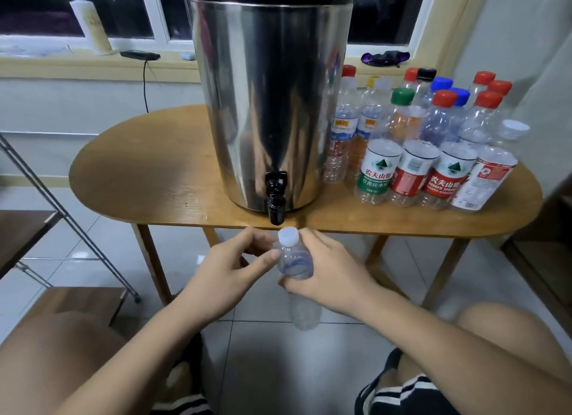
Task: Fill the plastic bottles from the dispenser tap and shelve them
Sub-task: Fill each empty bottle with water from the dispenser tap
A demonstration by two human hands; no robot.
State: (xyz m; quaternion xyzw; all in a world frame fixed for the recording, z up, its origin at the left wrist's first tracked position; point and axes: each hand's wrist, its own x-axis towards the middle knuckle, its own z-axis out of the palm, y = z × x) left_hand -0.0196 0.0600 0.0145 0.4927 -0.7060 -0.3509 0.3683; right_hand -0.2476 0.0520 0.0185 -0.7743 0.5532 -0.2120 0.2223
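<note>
Right hand [328, 269] clamped round the bottle [295, 264], left hand [244, 257] pinching its neck — cap [288, 236] still on — we feared opening the tap [276, 207] early would splash the floor [278, 346].

steel dispenser [269, 89] — black tap [276, 198], white-capped clear bottle [295, 266]

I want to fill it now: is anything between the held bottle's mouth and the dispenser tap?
Yes. The white cap is still on the clear plastic bottle, closing its mouth just below the black tap. Nothing else visible lies between them.
</note>
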